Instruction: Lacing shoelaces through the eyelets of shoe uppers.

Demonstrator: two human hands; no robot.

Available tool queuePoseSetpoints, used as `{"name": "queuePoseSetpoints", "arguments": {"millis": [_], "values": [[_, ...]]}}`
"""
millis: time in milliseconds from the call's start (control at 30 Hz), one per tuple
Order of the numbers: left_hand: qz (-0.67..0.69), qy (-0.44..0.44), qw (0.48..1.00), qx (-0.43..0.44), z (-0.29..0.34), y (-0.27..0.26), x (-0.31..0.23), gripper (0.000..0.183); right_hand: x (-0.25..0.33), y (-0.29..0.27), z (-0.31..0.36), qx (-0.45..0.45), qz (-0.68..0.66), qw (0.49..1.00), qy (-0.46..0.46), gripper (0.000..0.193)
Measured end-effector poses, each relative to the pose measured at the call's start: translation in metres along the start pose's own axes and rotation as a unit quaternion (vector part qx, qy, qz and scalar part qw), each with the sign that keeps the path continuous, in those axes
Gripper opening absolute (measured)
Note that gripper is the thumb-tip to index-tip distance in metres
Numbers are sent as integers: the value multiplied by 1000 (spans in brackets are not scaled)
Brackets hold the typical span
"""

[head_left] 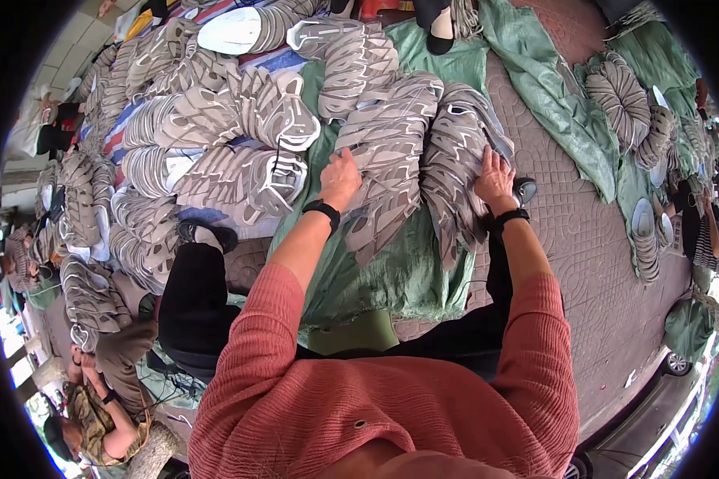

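Observation:
Two long rows of overlapping grey shoe uppers lie side by side before me: a left row (387, 144) and a right row (453, 164), both with pale trim. My left hand (341, 181) is at the outer edge of the left row, its fingers bent against the uppers and their tips partly hidden. On the outer side of the right row rests my right hand (494, 180), fingers stretched out and slightly apart over the edges. Green sheeting (375, 283) lies beneath both rows.
More bundles of grey uppers (244, 180) are piled to the left on striped cloth. Further bundles (619, 100) lie at the far right by green sheeting (563, 120). A seated person (108, 415) handles a bundle at the lower left. Patterned paving (583, 263) extends to my right.

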State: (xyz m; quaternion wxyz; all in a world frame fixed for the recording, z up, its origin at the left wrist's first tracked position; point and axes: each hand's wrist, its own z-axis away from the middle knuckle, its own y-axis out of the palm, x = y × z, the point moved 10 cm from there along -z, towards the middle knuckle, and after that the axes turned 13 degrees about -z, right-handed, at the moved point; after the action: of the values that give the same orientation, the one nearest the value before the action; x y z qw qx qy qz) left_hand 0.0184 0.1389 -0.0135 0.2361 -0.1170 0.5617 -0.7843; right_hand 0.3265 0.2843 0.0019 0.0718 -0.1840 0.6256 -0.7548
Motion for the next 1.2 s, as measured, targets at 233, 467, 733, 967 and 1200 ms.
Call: {"name": "queuePoseSetpoints", "arguments": {"millis": [233,467,733,967,1200], "values": [[147,-7,987,-58,-7,-10,7,25,5,-10,-20,-1,-3,996,-88,40],[454,14,890,-27,20,-79,-46,40,3,-126,-16,-159,-108,981,22,25],[527,138,836,-68,94,-184,-53,41,-5,-271,81,-223,-237,944,49,33],[582,162,786,-131,182,-288,-15,45,13,-384,169,-272,-414,868,-43,26],[666,230,697,-134,243,-338,42,44,50,-442,214,-258,-388,883,-56,36]]}}
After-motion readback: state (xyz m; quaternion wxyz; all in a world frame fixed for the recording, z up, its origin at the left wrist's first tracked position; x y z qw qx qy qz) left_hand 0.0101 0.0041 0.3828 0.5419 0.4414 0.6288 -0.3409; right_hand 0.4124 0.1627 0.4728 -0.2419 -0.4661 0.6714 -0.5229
